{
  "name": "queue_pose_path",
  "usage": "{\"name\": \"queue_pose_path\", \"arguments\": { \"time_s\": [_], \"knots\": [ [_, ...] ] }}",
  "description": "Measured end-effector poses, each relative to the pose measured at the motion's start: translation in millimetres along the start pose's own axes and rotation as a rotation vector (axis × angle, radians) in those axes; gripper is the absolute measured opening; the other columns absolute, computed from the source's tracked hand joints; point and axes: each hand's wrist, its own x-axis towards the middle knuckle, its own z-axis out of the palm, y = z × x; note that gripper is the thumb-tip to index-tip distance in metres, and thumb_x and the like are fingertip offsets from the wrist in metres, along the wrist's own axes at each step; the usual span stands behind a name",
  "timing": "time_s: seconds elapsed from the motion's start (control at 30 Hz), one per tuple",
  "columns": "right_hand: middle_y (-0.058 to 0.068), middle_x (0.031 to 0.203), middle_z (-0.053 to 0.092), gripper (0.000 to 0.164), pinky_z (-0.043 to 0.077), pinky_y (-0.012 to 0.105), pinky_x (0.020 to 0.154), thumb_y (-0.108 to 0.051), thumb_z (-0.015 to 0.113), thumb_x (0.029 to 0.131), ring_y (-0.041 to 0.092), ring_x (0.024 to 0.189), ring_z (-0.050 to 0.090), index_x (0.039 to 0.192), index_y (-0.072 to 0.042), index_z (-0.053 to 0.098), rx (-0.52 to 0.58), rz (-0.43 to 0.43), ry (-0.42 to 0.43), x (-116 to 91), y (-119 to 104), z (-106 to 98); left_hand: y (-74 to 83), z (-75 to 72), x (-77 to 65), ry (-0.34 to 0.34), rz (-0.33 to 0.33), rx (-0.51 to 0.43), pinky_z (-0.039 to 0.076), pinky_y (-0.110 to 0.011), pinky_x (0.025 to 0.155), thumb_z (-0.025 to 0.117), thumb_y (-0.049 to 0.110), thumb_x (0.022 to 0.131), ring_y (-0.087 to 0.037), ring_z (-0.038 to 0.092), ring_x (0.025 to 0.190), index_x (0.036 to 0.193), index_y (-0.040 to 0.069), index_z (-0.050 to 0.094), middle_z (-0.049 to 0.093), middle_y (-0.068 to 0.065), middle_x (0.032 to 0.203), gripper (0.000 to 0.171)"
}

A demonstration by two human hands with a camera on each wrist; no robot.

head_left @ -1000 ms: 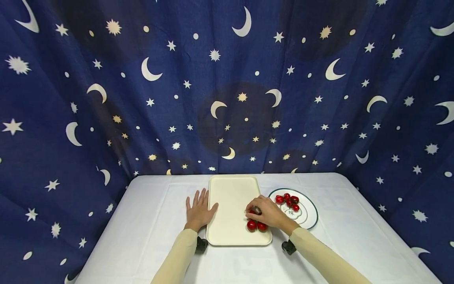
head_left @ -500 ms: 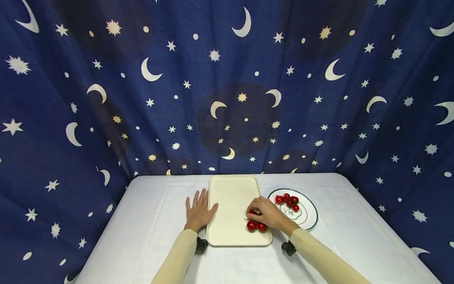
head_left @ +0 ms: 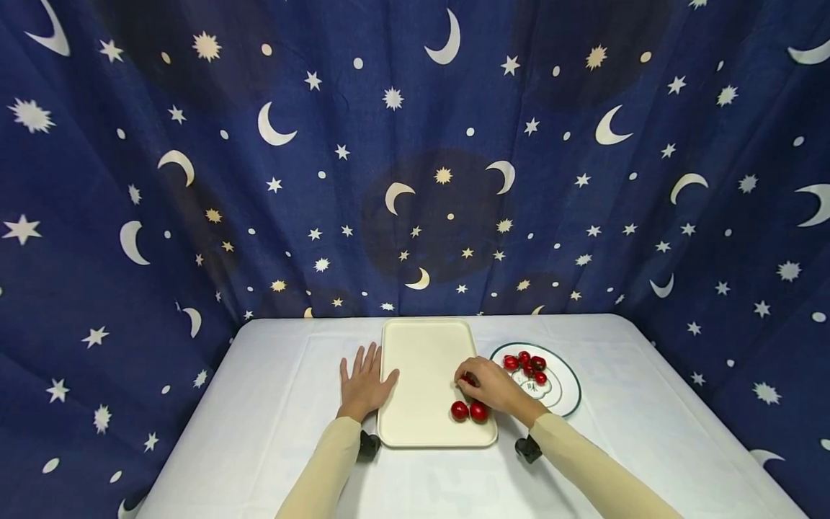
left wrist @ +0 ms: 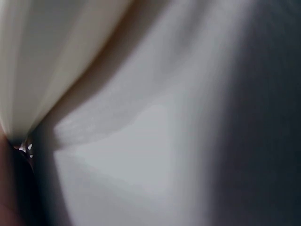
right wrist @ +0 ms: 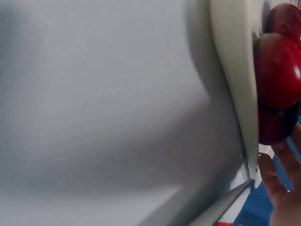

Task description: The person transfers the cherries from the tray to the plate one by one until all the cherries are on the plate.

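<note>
My left hand (head_left: 365, 386) lies flat on the table with fingers spread, its thumb over the left rim of a cream rectangular tray (head_left: 421, 364). Over the tray's right side, my right hand (head_left: 491, 385) has its fingers curled around a dark red round fruit (head_left: 470, 378), mostly hidden by the hand. Just in front of it, two glossy red round fruits (head_left: 460, 411) sit side by side on the tray. From the right wrist, glossy red fruits (right wrist: 278, 70) are seen lined up inside the tray's rim (right wrist: 235, 61), with my fingers (right wrist: 272, 176) close to the darkest one.
A white plate (head_left: 567, 393) with a dark green rim stands right of the tray, holding several smaller red fruits (head_left: 528, 371). A white cloth (head_left: 279, 404) covers the table. Behind it hangs a blue curtain (head_left: 363, 216) with moons and stars. The left wrist view is mostly blurred cloth.
My right hand has shifted slightly right, toward the tray's right edge, and a red fruit under its fingers has moved with it. The left hand stays put.
</note>
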Motion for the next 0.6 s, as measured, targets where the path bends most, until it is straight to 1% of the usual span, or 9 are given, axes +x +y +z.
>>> {"name": "queue_pose_path", "arguments": {
  "time_s": [0.1,0.23,0.37,0.47,0.6],
  "knots": [
    [-0.003,0.096,0.075,0.006,0.057,0.035,0.083,-0.018,0.076,0.092,0.015,0.091,0.066,0.096,-0.014,0.074,-0.010,-0.001,0.024,0,1,-4,0.8,-0.8,-0.9,-0.003,-0.001,-0.002,0.000,-0.061,0.131,0.037,0.064,0.102,-0.027,0.010,0.164,0.165,0.016,0.024,0.019,-0.001,0.175,0.080],
    [-0.004,0.098,0.075,0.005,0.055,0.032,0.079,-0.019,0.074,0.094,0.015,0.090,0.064,0.099,-0.016,0.074,-0.015,0.031,0.067,2,2,-11,1.0,-1.9,-0.8,-0.010,-0.003,0.000,0.000,-0.061,0.131,0.037,0.064,0.102,-0.027,0.010,0.165,0.165,0.016,0.024,0.018,-0.001,0.175,0.080],
    [-0.004,0.102,0.074,0.006,0.056,0.035,0.081,-0.019,0.072,0.096,0.017,0.093,0.065,0.101,-0.016,0.073,-0.009,0.085,0.093,2,6,-18,1.6,-3.0,-1.6,-0.013,-0.006,-0.013,-0.001,-0.061,0.131,0.038,0.063,0.102,-0.028,0.010,0.164,0.165,0.015,0.024,0.018,-0.002,0.175,0.080],
    [-0.002,0.104,0.074,0.006,0.056,0.038,0.083,-0.020,0.071,0.097,0.017,0.095,0.066,0.101,-0.016,0.073,-0.029,0.109,0.119,0,12,-23,2.3,-4.4,-2.4,-0.008,-0.005,-0.026,-0.002,-0.062,0.130,0.041,0.061,0.102,-0.029,0.011,0.164,0.164,0.014,0.026,0.020,-0.003,0.175,0.079],
    [0.001,0.104,0.074,0.005,0.057,0.038,0.080,-0.018,0.073,0.096,0.016,0.092,0.066,0.100,-0.015,0.073,-0.048,0.158,0.154,-6,21,-28,1.5,-2.6,-2.1,-0.010,-0.002,-0.008,-0.002,-0.061,0.131,0.037,0.063,0.103,-0.028,0.010,0.164,0.165,0.016,0.024,0.018,-0.002,0.175,0.079]
  ]
}}
